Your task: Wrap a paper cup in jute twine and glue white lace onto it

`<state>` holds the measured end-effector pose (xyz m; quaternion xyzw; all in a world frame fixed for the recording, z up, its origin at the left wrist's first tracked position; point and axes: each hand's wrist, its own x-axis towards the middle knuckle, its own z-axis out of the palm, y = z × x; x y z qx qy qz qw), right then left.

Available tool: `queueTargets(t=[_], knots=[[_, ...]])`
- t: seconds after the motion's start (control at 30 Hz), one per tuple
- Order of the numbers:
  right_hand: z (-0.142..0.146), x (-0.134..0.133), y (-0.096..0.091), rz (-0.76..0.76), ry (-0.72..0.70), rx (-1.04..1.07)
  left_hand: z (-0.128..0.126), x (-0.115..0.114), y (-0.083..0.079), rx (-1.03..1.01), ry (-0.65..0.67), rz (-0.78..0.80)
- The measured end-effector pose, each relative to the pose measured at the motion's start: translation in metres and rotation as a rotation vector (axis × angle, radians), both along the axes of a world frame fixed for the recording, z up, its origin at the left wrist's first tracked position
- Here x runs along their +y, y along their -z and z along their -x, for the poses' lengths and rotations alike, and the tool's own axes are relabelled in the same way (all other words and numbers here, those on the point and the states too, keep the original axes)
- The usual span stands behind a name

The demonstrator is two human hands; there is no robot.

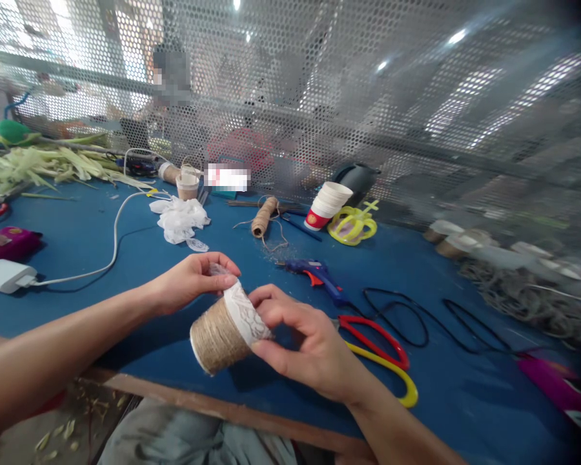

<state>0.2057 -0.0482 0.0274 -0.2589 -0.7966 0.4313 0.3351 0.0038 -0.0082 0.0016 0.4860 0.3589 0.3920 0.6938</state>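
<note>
A paper cup wound with jute twine point(219, 336) lies tilted in the air above the table's front edge. White lace ribbon point(244, 314) goes round its rim end. My right hand point(305, 339) is closed round that rim end, thumb below and fingers over the lace. Between thumb and fingertips, my left hand point(193, 284) pinches the loose end of the lace at the cup's upper side. Just beyond, a blue hot glue gun point(319, 274) lies on its side. Scissors with red and yellow handles point(404, 381) rest beside my right wrist, partly hidden by it.
Behind stand a pile of white lace point(181, 219), a twine roll point(265, 216), stacked paper cups point(326, 205) and a yellow crown-shaped piece point(352, 226). Black cord point(401, 303) loops at right; a white charger point(7, 276) and cable lie left. A perforated metal screen point(290, 97) closes the back.
</note>
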Motion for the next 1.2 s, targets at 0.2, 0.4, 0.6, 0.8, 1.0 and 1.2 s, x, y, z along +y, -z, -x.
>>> queueTargets(t=[0.2, 0.4, 0.6, 0.8, 1.0, 1.2], knots=[[-0.002, 0.003, 0.001, 0.018, 0.033, 0.035, 0.0, 0.001, 0.005, 0.014, -0.004, 0.134], [-0.006, 0.01, 0.003, 0.012, 0.13, 0.022, 0.003, -0.005, -0.002, -0.063, 0.408, 0.237], [-0.007, 0.016, 0.007, -0.107, 0.338, -0.037, 0.003, -0.009, -0.005, -0.073, 0.36, 0.145], [-0.014, 0.016, 0.005, -0.374, 0.365, 0.109, 0.004, -0.003, 0.003, -0.095, 0.348, 0.222], [-0.012, 0.017, 0.007, -0.428, 0.259, -0.03, 0.003, -0.004, 0.005, -0.073, 0.406, 0.276], [-0.013, 0.017, 0.005, -0.394, 0.291, -0.012, 0.001, -0.007, 0.002, -0.067, 0.428, 0.234]])
